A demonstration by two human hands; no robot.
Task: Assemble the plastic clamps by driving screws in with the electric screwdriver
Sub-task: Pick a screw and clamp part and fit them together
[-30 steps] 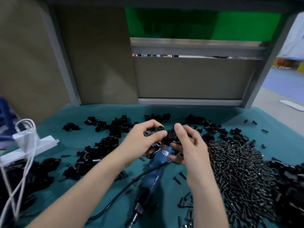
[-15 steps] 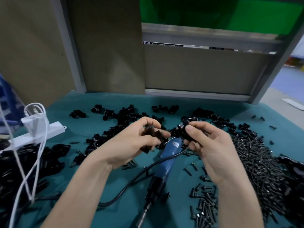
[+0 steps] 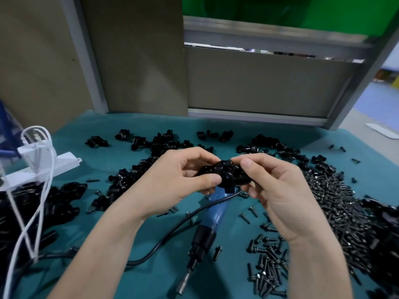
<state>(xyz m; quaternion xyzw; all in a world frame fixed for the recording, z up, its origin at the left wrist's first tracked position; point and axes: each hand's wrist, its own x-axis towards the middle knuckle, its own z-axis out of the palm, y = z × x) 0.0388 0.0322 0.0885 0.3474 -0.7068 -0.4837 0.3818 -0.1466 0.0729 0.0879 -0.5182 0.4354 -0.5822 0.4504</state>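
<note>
Black plastic clamp pieces [image 3: 226,175] are pressed together between both hands above the middle of the teal mat. My left hand [image 3: 172,182] pinches the left side of them with thumb and fingers. My right hand [image 3: 274,188] pinches the right side. Under the hands lies the blue electric screwdriver [image 3: 210,221], its bit pointing toward me and its black cord [image 3: 164,240] curving off to the left. A large heap of black screws [image 3: 336,212] covers the mat on the right. Loose screws [image 3: 267,266] lie nearer me.
Loose black clamp parts [image 3: 164,143] are scattered across the back of the mat [image 3: 367,160] and piled at the left [image 3: 43,203]. A white power strip [image 3: 43,167] with white cables [image 3: 28,229] sits far left. Brown panels [image 3: 254,87] close the back.
The two hands, each holding a clamp piece and slightly apart before, have come together so the pieces now meet between them. The view has shifted closer and lower.
</note>
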